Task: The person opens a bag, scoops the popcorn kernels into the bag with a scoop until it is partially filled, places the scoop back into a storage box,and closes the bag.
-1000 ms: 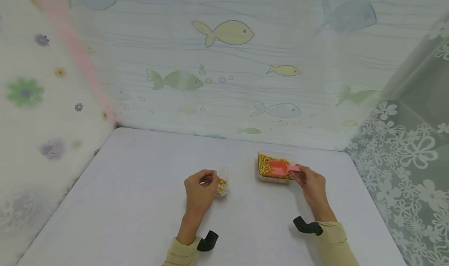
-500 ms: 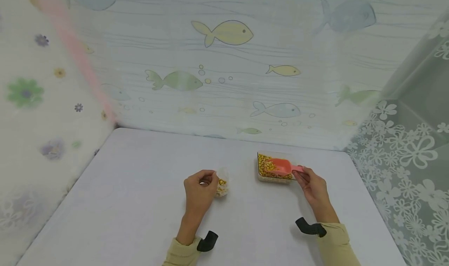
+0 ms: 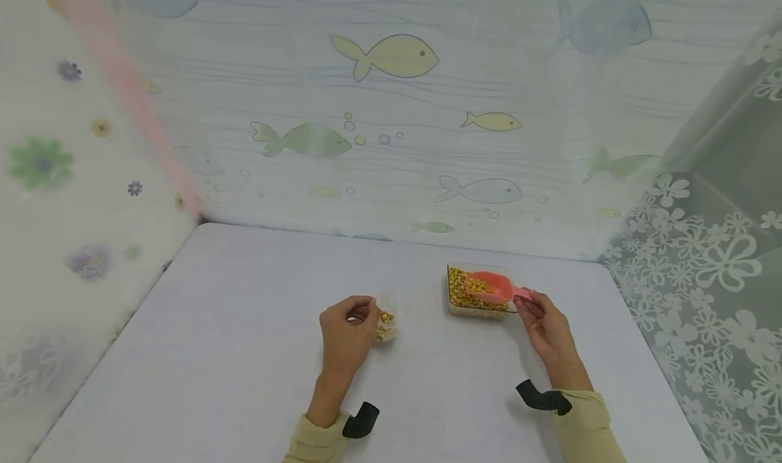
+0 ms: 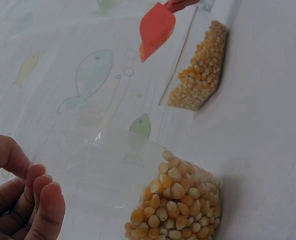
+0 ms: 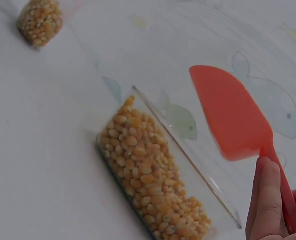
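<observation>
My left hand (image 3: 349,334) pinches the rim of a clear plastic bag (image 4: 92,155) with corn kernels (image 4: 180,200) in its bottom. The bag stands on the table just right of that hand. A red scoop (image 3: 499,288) is in my right hand (image 3: 550,330), its handle pinched between thumb and fingers. Corn kernels lie in the scoop's bowl. In the right wrist view, the scoop is raised above the rim of a clear rectangular container (image 5: 188,160). That container holds more kernels (image 5: 142,170), piled unevenly.
Both things stand on a white-covered table (image 3: 232,293). Behind rises a fish-patterned curtain (image 3: 391,110). A flowered curtain (image 3: 721,300) hangs at the right and another flowered sheet (image 3: 91,212) at the left.
The right hand has lifted the scoop out of the kernels and tilted it level, slightly to the right, with kernels now in it. The left hand and bag have stayed put.
</observation>
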Demonstrator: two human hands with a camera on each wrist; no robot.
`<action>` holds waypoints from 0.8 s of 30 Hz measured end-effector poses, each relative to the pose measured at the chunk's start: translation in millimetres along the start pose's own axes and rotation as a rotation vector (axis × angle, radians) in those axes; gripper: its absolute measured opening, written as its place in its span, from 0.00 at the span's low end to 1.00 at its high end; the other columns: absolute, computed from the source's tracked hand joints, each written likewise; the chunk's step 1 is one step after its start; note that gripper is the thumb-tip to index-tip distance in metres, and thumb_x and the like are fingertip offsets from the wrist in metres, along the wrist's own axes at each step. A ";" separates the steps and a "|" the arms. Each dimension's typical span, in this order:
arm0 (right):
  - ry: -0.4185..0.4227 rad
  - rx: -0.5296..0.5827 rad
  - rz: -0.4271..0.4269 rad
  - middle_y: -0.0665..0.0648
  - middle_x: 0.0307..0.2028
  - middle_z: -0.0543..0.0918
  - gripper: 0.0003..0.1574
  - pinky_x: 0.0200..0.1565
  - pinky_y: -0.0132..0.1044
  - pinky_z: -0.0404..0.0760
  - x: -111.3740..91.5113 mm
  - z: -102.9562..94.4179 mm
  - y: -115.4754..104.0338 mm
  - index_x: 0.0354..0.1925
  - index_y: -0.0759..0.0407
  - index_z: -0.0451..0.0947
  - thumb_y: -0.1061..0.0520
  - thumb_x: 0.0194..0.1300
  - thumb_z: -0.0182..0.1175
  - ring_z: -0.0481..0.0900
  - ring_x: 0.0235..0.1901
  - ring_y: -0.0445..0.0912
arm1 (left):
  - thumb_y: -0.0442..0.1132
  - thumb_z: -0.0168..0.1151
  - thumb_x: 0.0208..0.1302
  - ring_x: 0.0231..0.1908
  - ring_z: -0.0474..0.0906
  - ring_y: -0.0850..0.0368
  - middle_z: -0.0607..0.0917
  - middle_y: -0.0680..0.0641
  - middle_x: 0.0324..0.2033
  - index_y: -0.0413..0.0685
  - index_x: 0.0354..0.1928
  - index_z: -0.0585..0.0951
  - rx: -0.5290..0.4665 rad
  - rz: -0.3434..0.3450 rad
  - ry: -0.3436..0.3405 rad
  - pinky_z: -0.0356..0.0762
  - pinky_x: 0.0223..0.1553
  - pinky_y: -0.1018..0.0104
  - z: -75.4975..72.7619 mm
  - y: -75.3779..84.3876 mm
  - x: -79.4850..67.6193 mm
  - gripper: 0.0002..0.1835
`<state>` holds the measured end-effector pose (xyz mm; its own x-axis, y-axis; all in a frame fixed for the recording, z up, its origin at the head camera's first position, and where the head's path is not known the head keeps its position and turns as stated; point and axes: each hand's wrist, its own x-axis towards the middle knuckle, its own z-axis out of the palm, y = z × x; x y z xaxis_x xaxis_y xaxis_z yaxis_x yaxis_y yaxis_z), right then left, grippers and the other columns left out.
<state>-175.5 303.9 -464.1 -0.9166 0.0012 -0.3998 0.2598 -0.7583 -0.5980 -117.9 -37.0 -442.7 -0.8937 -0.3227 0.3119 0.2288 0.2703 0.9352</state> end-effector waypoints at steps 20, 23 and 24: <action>-0.087 -0.065 -0.015 0.58 0.33 0.89 0.20 0.46 0.30 0.84 -15.1 20.4 8.6 0.37 0.63 0.85 0.61 0.80 0.48 0.90 0.38 0.44 | 0.27 0.67 0.62 0.26 0.79 0.58 0.84 0.48 0.22 0.36 0.34 0.88 -0.026 0.032 -0.016 0.78 0.25 0.72 -2.3 -11.2 0.6 0.03; -0.092 -0.081 -0.002 0.57 0.34 0.89 0.20 0.46 0.30 0.84 -17.6 26.0 13.0 0.37 0.62 0.84 0.60 0.80 0.48 0.90 0.37 0.44 | 0.26 0.67 0.62 0.25 0.79 0.58 0.84 0.48 0.22 0.36 0.33 0.88 -0.027 0.034 -0.017 0.78 0.25 0.72 -2.1 -11.4 1.1 0.03; -0.090 -0.094 0.002 0.57 0.33 0.89 0.19 0.46 0.30 0.84 -18.4 28.1 14.7 0.37 0.62 0.84 0.60 0.80 0.48 0.89 0.37 0.43 | 0.26 0.67 0.62 0.25 0.79 0.58 0.84 0.48 0.22 0.36 0.33 0.88 -0.030 0.034 -0.018 0.78 0.25 0.72 -2.0 -11.4 1.2 0.04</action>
<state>-163.4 274.4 -446.0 -0.9384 -0.0619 -0.3399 0.2853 -0.6937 -0.6613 -120.8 -42.3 -452.6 -0.8920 -0.2968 0.3410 0.2705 0.2539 0.9286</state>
